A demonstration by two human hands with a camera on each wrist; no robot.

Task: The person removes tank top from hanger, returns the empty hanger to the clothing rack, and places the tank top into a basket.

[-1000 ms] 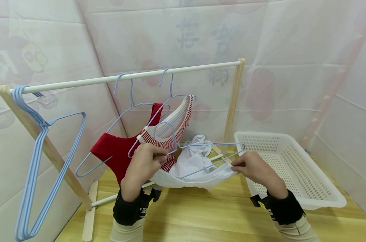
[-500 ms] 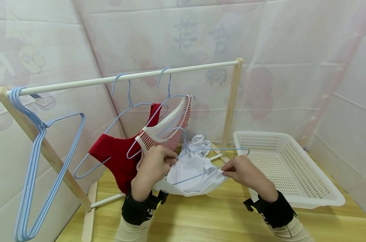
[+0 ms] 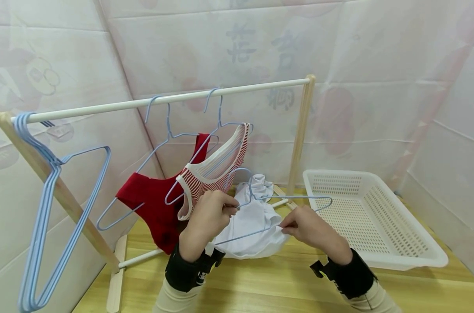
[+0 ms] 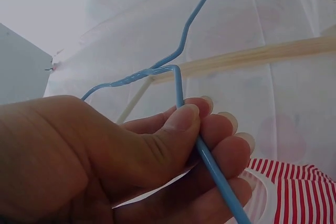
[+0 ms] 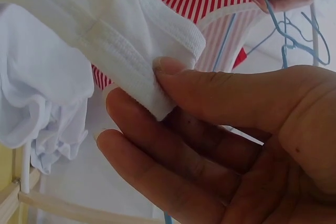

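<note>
My left hand [image 3: 211,213] pinches a light blue wire hanger [image 3: 295,199] near its neck; in the left wrist view the thumb presses the hanger wire [image 4: 210,162] against curled fingers. My right hand [image 3: 305,226] pinches the hem of a white garment [image 3: 252,224] that hangs over the hanger's lower bar. The right wrist view shows thumb and fingers of that right hand [image 5: 210,129] gripping the white garment's ribbed edge [image 5: 126,61]. Both hands are in front of the rack [image 3: 162,101], below its rail.
A red top [image 3: 155,200] and a red-striped top [image 3: 217,167] hang on blue hangers from the white rail. Several bare blue hangers [image 3: 45,195] hang at the rail's left end. A white perforated basket [image 3: 378,217] sits on the wooden table [image 3: 268,282] at right.
Both hands have drawn closer together and shifted right. The hanger has slid rightward, further into the white garment, which is now bunched between the hands.
</note>
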